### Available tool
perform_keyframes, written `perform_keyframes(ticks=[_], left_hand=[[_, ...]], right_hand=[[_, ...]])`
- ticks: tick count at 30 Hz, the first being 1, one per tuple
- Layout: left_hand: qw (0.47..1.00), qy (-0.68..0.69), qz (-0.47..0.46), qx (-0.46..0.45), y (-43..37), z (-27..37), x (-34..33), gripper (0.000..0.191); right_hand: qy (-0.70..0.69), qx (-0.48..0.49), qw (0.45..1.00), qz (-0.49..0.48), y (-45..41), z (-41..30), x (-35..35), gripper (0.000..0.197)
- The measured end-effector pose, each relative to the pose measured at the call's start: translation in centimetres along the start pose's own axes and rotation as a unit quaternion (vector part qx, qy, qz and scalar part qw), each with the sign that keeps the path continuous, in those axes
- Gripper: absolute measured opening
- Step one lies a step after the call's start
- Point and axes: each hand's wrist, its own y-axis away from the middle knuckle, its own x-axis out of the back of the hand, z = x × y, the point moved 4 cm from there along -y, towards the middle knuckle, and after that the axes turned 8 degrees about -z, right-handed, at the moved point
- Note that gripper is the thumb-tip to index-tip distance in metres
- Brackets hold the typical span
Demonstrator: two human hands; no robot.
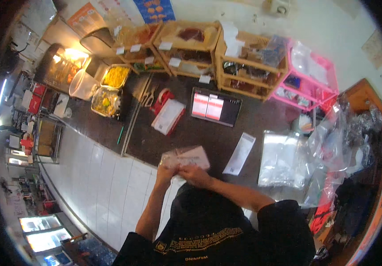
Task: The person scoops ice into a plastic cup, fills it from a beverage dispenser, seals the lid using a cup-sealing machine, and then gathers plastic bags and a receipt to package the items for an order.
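My left hand (166, 173) and my right hand (195, 175) meet in front of my body, near the front edge of the dark counter (217, 139). Between them they hold a wrinkled transparent plastic bag (168, 157) and a pale, flat packet (194, 157) with blurred print. Whether the packet lies inside the bag or against it, I cannot tell. The fingers cover the lower edge of both. Right of my hands a long white paper slip (240, 153) bears print. Beyond them lies a white paper stack (168, 114) on a red holder.
A lit tablet (216, 107) lies on the counter. Flat transparent bags (281, 159) are piled at right, beside loose plastic (327, 143). Tan racks (251, 63) and a pink rack (314, 79) line the wall. Scissors (148, 97), a green pen (120, 134) and food containers (105, 101) occupy the left.
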Motion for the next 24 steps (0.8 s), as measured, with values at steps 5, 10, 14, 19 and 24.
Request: perform_keyframes(ticks=[5,10,14,19,24], left_hand=[[0.998,0.036,-0.007,0.052,0.0,-1.8,1.8,0.032],[0.997,0.055,0.007,0.047,0.0,-0.1,-0.3,0.027],[0.996,0.068,0.047,0.021,0.4,-0.8,-0.2,0.026],[0.999,0.017,0.032,0.007,0.3,0.0,-0.9,0.023],[0.998,-0.053,0.022,-0.012,0.3,0.6,-0.9,0.022]], right_hand=[[-0.284,-0.227,0.924,0.115,-0.8,1.0,0.4,0.019],[-0.333,-0.323,0.883,0.070,-0.7,2.8,0.6,0.023],[-0.324,-0.365,0.872,-0.024,-0.5,3.9,-1.0,0.025],[-0.348,-0.368,0.861,-0.049,-0.5,5.4,-1.9,0.017],[-0.367,-0.375,0.850,-0.039,-0.5,5.1,-1.8,0.013]])
